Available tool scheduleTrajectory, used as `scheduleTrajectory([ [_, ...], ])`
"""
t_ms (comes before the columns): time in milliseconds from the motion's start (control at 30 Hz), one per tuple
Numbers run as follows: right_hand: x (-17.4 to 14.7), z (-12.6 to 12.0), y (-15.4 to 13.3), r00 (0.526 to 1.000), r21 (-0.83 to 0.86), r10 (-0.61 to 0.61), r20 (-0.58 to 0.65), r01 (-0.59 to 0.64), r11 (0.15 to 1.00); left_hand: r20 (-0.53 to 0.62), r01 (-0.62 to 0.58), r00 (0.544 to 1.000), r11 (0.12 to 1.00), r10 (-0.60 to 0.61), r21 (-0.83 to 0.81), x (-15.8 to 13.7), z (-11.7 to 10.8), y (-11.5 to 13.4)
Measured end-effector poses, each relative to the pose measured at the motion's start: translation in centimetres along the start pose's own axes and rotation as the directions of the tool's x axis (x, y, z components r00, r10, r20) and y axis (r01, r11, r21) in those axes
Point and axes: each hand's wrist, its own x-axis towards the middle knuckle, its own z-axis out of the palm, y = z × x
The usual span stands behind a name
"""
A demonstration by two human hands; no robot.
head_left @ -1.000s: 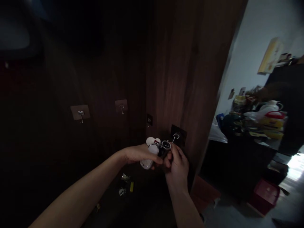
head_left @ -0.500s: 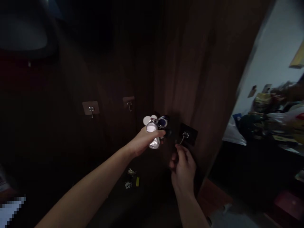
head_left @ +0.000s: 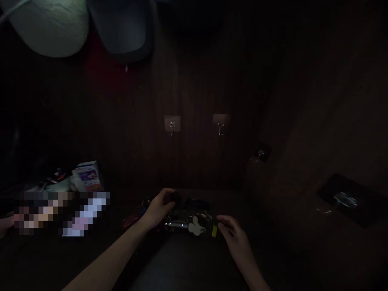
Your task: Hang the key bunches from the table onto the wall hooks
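Observation:
My left hand (head_left: 159,208) is over the dark shelf with its fingers curled in a pinch. At its fingertips is a small dark ring-like piece, too dim to name. Below and beside that hand lie a shiny metal bar (head_left: 177,224) and a white charm with rounded lobes (head_left: 196,227). Small metal keys (head_left: 206,216) and a yellow tag (head_left: 214,231) lie to the right of the charm. Close to the tag, my right hand (head_left: 236,236) has its thumb and fingers apart, holding nothing visible. Red and blue items (head_left: 133,218) are partly hidden behind my left wrist.
Metal hooks (head_left: 172,125) on square pads are fixed to the dark wood back panel, with more hooks (head_left: 345,200) on the right panel. Caps (head_left: 124,32) hang at upper left. A small printed box (head_left: 89,176) stands on the left. The light is dim.
The view has turned left. My left hand has moved down from the hooks, and the silver and white keychain bunch it held appears to lie on the shelf. My right hand has left the hook.

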Motion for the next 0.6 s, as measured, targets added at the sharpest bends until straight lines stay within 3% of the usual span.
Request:
scheduleTrajectory([
  [167,0.3,2.4,1.4,0.987,-0.294,-0.064,0.148,0.105,0.95,-0.007,-0.021,1.0,0.99,0.023,0.136,-3.0,-5.2,-1.7],
  [300,0.0,7.2,0.9,0.954,-0.458,-0.131,0.268,0.246,0.854,-0.059,-0.114,0.987,0.901,0.152,0.419,-4.9,-8.6,-4.5],
  [467,-0.6,13.0,-1.0,0.883,-0.508,-0.274,0.382,0.448,0.736,0.067,-0.251,0.96,0.732,0.271,0.633,-5.8,-9.6,-7.9],
  [533,-0.7,13.8,-1.6,0.848,-0.489,-0.369,0.381,0.523,0.698,0.096,-0.296,0.946,0.7,0.311,0.65,-6.0,-9.5,-8.4],
  [600,-0.6,13.6,-1.8,0.842,-0.472,-0.443,0.309,0.54,0.697,0.062,-0.284,0.944,0.701,0.324,0.655,-6.1,-9.5,-8.4],
])
